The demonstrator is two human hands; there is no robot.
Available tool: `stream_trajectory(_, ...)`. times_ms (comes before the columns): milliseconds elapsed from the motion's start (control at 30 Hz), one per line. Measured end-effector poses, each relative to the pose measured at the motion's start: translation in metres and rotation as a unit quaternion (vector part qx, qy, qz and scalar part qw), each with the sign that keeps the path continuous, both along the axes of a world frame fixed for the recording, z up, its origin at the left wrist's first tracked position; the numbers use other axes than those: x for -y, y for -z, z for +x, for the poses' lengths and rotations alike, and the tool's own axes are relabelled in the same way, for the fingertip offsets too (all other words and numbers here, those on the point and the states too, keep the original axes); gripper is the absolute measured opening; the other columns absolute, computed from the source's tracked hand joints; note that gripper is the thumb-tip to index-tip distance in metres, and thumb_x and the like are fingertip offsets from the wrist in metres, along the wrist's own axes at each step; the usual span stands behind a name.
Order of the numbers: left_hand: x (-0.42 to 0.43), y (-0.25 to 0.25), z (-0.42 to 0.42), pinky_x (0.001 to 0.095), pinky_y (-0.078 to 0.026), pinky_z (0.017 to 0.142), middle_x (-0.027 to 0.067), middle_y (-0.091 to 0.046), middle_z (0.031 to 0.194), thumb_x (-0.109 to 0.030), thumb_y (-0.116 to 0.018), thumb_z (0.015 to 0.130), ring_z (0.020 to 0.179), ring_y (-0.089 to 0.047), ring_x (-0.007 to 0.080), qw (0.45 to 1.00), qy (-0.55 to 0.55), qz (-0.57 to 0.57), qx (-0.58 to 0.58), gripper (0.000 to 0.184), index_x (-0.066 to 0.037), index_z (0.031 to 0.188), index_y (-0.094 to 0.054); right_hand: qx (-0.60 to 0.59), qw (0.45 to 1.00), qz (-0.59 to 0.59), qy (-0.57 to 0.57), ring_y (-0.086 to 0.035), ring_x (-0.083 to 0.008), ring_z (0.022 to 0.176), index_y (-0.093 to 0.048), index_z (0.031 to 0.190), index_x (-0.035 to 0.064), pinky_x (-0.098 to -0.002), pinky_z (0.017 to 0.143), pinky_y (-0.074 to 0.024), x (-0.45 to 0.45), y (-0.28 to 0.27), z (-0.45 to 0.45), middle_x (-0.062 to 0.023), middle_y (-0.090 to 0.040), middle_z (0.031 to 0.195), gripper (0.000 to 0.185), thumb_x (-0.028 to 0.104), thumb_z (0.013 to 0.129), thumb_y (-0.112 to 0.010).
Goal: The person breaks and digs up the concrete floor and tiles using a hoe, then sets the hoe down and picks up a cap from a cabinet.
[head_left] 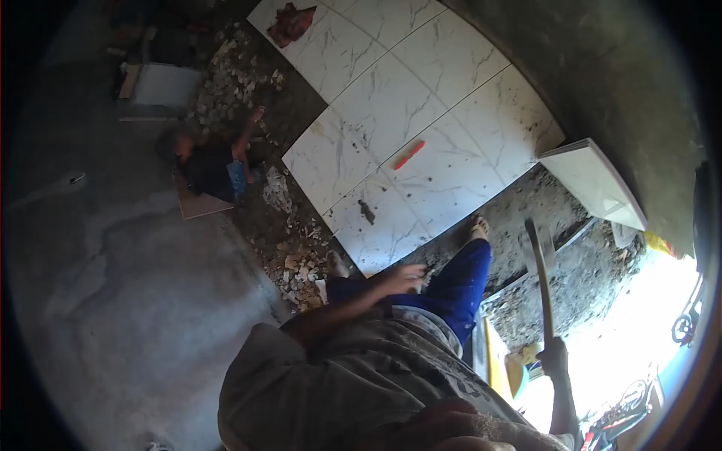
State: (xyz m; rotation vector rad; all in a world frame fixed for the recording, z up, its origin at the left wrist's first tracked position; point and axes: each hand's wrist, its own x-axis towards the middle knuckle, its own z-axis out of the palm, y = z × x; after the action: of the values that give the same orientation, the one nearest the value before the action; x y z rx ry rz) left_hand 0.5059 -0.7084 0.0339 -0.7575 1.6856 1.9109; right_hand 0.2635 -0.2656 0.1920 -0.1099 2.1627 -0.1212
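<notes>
My right hand (pixel 555 355) is closed around the lower end of a long, slightly curved wooden handle (pixel 543 289). That handle rises over the bare earth, with a blurred grey patch beside its upper part; I cannot make out the tool's head. My left hand (pixel 406 279) is in front of my blue trousers, near the corner of the white marbled floor tiles (pixel 391 86). Its fingers look loosely bent and apart, with nothing clear in them. On the tiles lie a red bar-shaped object (pixel 410 155), dark crumbs of dirt and a crumpled reddish piece (pixel 290 25).
Several tiles (pixel 598 184) lean against the wall at the right. Another person (pixel 210 169) is low beside broken rubble (pixel 297 267) at the left. Grey concrete floor (pixel 143 301) spreads at lower left. A bright opening with motorcycles (pixel 632 398) is at lower right.
</notes>
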Motion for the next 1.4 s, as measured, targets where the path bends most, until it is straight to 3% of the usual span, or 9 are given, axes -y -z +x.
stream_trajectory(67, 0.020, 0.018, 0.036, 0.0311, -0.050, 0.076, 0.0128, -0.065, 0.102, -0.022, -0.066, 0.080, 0.086, -0.062, 0.0188, 0.979, -0.085, -0.111, 0.145, 0.045, -0.002, 0.119, -0.054, -0.049, 0.996, -0.049, -0.064, -0.060, -0.0264, 0.050, -0.045, 0.082, -0.0022, -0.0373, 0.038, -0.0449, -0.077, 0.022, -0.012, -0.0149, -0.055, 0.063, 0.034, -0.001, 0.061, -0.071)
stream_trajectory(133, 0.043, -0.044, 0.006, 0.0325, -0.050, 0.077, 0.0161, -0.066, 0.094, -0.027, -0.065, 0.080, 0.086, -0.064, 0.0207, 0.887, 0.039, -0.383, 0.255, 0.047, 0.000, 0.116, -0.054, 0.069, 0.978, 0.082, 0.180, -0.058, -0.0259, 0.052, -0.048, 0.084, -0.0035, -0.0353, 0.040, -0.0451, -0.059, -0.010, -0.032, -0.0154, -0.056, 0.068, 0.032, 0.001, 0.061, -0.069)
stream_trajectory(200, 0.064, 0.013, 0.057, 0.0371, -0.049, 0.068, 0.0091, -0.064, 0.100, -0.029, -0.060, 0.084, 0.084, -0.061, 0.0200, 0.865, -0.108, -0.413, 0.264, 0.046, -0.005, 0.122, -0.051, 0.086, 0.959, 0.070, 0.260, -0.053, -0.0206, 0.042, -0.048, 0.084, -0.0041, -0.0301, 0.031, -0.0395, -0.096, -0.003, -0.032, -0.0121, -0.053, 0.060, 0.029, -0.002, 0.064, -0.068)
stream_trajectory(533, 0.027, -0.112, -0.116, 0.0297, -0.047, 0.061, 0.0083, -0.064, 0.101, -0.028, -0.061, 0.082, 0.075, -0.061, 0.0156, 0.925, -0.169, -0.208, 0.271, 0.050, -0.004, 0.125, -0.050, 0.086, 0.873, -0.078, 0.473, -0.043, -0.0141, 0.035, -0.058, 0.070, -0.0027, -0.0296, 0.032, -0.0303, -0.215, 0.000, -0.047, -0.0048, -0.046, 0.048, 0.010, 0.006, 0.072, -0.063)
stream_trajectory(867, -0.026, -0.073, -0.251, 0.0339, -0.046, 0.066, 0.0074, -0.057, 0.103, -0.024, -0.061, 0.083, 0.080, -0.060, 0.0231, 0.961, -0.065, -0.070, 0.260, 0.045, -0.010, 0.123, -0.047, 0.144, 0.685, -0.141, 0.700, -0.042, -0.0129, 0.037, -0.053, 0.072, -0.0023, -0.0278, 0.033, -0.0277, -0.200, -0.023, -0.031, -0.0020, -0.044, 0.050, 0.017, 0.004, 0.072, -0.069)
stream_trajectory(1067, -0.041, -0.037, -0.378, 0.0378, -0.045, 0.081, 0.0101, -0.053, 0.115, -0.023, -0.058, 0.085, 0.100, -0.056, 0.0255, 0.971, -0.054, -0.037, 0.230, 0.051, -0.007, 0.130, -0.040, 0.175, 0.718, -0.101, 0.667, -0.057, -0.0189, 0.051, -0.062, 0.086, -0.0028, -0.0297, 0.042, -0.0411, -0.228, 0.006, -0.038, -0.0109, -0.060, 0.063, 0.024, 0.014, 0.069, -0.068)
stream_trajectory(1200, -0.075, -0.041, -0.457, 0.0440, -0.040, 0.090, 0.0106, -0.051, 0.122, -0.024, -0.057, 0.085, 0.107, -0.053, 0.0279, 0.982, -0.095, -0.043, 0.160, 0.057, -0.008, 0.135, -0.034, 0.026, 0.996, -0.089, 0.012, -0.060, -0.0178, 0.057, -0.066, 0.101, 0.0182, -0.0267, 0.054, -0.0459, -0.257, 0.009, -0.052, -0.0020, -0.066, 0.076, 0.033, 0.016, 0.068, -0.063)
stream_trajectory(1367, -0.138, -0.059, -0.519, 0.0441, -0.038, 0.093, 0.0117, -0.047, 0.128, -0.027, -0.056, 0.087, 0.112, -0.050, 0.0294, 0.985, -0.023, -0.025, 0.168, 0.056, -0.008, 0.135, -0.034, 0.191, 0.640, -0.096, 0.738, -0.055, -0.0184, 0.050, -0.061, 0.089, -0.0035, -0.0331, 0.041, -0.0389, -0.258, 0.014, -0.057, -0.0073, -0.060, 0.067, 0.020, 0.014, 0.080, -0.059)
stream_trajectory(1400, -0.145, -0.060, -0.524, 0.0442, -0.037, 0.094, 0.0119, -0.046, 0.129, -0.027, -0.056, 0.087, 0.112, -0.050, 0.0296, 0.985, -0.015, -0.029, 0.171, 0.055, -0.008, 0.135, -0.034, 0.174, 0.653, -0.083, 0.732, -0.055, -0.0175, 0.049, -0.060, 0.085, -0.0045, -0.0329, 0.040, -0.0381, -0.254, 0.008, -0.062, -0.0076, -0.059, 0.065, 0.020, 0.014, 0.080, -0.060)
